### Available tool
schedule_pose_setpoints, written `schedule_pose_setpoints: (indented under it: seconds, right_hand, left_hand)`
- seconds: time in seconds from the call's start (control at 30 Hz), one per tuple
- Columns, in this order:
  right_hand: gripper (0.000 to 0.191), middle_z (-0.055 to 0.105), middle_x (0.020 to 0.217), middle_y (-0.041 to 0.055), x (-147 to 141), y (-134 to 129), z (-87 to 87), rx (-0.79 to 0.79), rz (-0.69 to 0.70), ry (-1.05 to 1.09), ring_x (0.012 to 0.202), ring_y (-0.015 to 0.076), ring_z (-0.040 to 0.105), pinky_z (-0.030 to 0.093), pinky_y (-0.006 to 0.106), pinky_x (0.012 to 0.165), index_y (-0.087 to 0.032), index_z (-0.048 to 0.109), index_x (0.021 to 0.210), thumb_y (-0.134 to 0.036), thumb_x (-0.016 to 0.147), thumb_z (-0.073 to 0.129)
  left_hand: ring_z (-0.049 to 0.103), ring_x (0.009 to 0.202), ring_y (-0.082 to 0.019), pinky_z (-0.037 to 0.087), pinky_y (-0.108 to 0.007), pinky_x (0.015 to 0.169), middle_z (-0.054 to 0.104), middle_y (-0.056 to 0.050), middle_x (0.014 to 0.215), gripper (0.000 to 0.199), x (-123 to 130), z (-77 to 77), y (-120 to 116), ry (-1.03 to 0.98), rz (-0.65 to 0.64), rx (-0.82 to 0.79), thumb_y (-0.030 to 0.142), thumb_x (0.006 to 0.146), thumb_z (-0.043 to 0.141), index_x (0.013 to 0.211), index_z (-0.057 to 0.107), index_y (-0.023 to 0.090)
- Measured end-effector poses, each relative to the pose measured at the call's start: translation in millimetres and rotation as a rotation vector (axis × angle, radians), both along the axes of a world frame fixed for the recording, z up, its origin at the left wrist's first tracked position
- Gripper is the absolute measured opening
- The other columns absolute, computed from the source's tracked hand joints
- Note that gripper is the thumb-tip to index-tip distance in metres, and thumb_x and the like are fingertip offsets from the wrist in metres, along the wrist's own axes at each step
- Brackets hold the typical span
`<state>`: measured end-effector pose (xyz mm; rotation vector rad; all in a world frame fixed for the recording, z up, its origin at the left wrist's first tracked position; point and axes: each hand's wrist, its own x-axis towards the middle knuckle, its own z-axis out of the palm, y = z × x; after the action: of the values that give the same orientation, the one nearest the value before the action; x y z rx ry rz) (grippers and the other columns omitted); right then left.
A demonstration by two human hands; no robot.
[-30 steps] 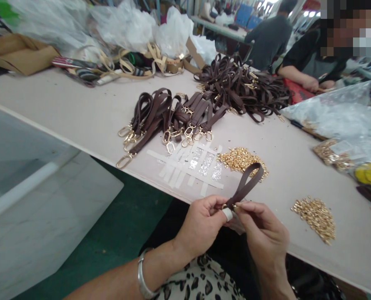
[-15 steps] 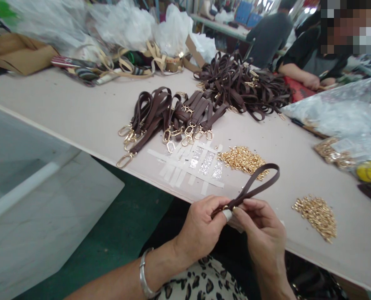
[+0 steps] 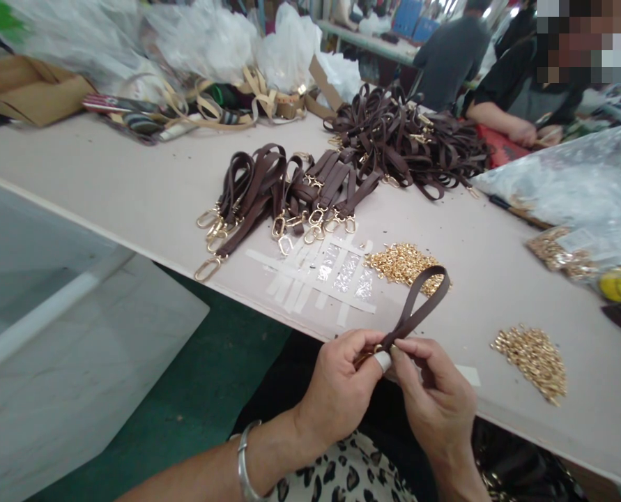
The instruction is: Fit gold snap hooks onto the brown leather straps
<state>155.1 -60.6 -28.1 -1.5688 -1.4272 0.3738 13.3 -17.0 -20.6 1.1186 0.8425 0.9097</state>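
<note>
A dark brown wrist strap (image 3: pixel 413 312) is pinched in both hands just over the table's near edge, its loop standing up and away from me. My left hand (image 3: pixel 344 380) grips the hardware end, where a bit of gold metal shows; white tape wraps its thumb. My right hand (image 3: pixel 435 394) is closed at the base of the loop, thumb against the fingers, close to the left thumb. Any small part between these fingertips is too hidden to make out. Behind the loop lies a heap of small gold metal pieces (image 3: pixel 401 263).
A second gold heap (image 3: pixel 532 362) lies to the right. Brown straps with gold clasps (image 3: pixel 268 192) lie left of centre, with a bigger strap pile (image 3: pixel 409 139) behind. Tape strips (image 3: pixel 315 275) cover part of the table. Plastic bags (image 3: pixel 561 181) sit at right; a co-worker's hands (image 3: pixel 530 132) are beyond.
The strap's loop has swung slightly left and turned to show more of its flat side. Both hands keep their hold in nearly the same place.
</note>
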Motion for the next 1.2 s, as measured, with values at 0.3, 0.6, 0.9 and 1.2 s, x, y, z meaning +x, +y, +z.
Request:
schedule_pose_setpoints:
  seconds: [0.3,0.6,0.9,1.2]
  right_hand:
    - [0.01,0.071,0.088,0.0029,-8,-2,-1.9,0.003,-0.072,0.163,0.074,0.016,0.069,0.058,0.025,0.064,-0.021,0.069,0.097,-0.023,0.087,0.068]
    - [0.025,0.07,0.092,0.0015,4,2,5.6,0.146,0.058,-0.249,0.081,0.0153,0.068,0.057,0.027,0.071,-0.025,0.069,0.106,-0.01,0.088,0.063]
    - [0.031,0.071,0.098,0.0036,16,2,6.5,0.196,0.102,-0.448,0.085,0.0158,0.069,0.058,0.029,0.076,-0.026,0.069,0.112,-0.009,0.086,0.067]
    - [0.021,0.069,0.094,0.0023,14,1,5.6,0.03,0.068,-0.114,0.084,0.0153,0.067,0.056,0.027,0.071,-0.028,0.074,0.1,-0.014,0.086,0.068]
  left_hand:
    - [0.067,0.087,-0.017,0.051,-0.025,0.081,0.075,-0.002,0.097,0.032,-5,6.4,7,0.104,-0.025,0.168,0.009,0.087,0.06,0.111,0.076,0.023]
    - [0.069,0.083,-0.017,0.056,-0.024,0.078,0.077,-0.003,0.089,0.024,3,6.6,5,-0.137,-0.059,-0.154,0.015,0.085,0.065,0.106,0.077,0.017]
    - [0.066,0.076,-0.014,0.055,-0.023,0.074,0.077,-0.003,0.086,0.024,4,5.2,7,-0.184,-0.066,-0.227,0.014,0.084,0.066,0.105,0.077,0.015]
    - [0.069,0.084,-0.016,0.054,-0.024,0.078,0.077,-0.002,0.093,0.031,0,3.2,7,-0.11,-0.088,-0.119,0.009,0.086,0.06,0.11,0.076,0.02]
